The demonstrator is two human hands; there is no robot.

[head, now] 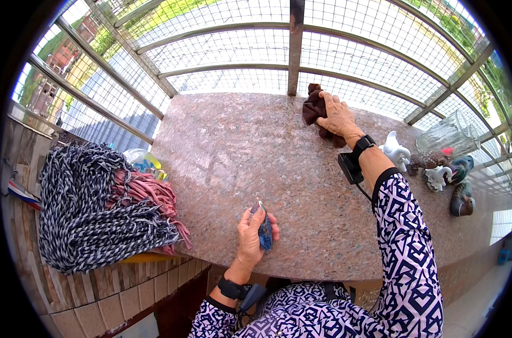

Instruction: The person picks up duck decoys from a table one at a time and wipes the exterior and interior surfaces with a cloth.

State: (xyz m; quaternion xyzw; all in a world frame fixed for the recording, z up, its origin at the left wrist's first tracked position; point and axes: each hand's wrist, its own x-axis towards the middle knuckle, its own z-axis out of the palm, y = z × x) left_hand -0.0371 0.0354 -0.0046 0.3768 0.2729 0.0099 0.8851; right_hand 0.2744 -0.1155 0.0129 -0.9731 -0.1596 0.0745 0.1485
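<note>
My left hand (252,236) is closed around a small blue figurine (265,236), held low above the near part of a speckled pinkish granite countertop (213,160). Most of the figurine's shape is hidden by the fingers and thumb. At the far edge, by the metal railing, my right hand (338,114) grips a crumpled dark brown cloth (313,107). Part of that cloth bunches up beyond the fingers, and another part lies under the palm on the stone.
Mop heads of navy-and-white cord (104,224) and pink strips (144,190) lie at the left. Along the right stand white swan figurines (394,150), a ribbed glass vase (446,133), a brown textured figurine (428,159) and duck figurines (462,198). Wire mesh and metal rails (222,72) border the far side.
</note>
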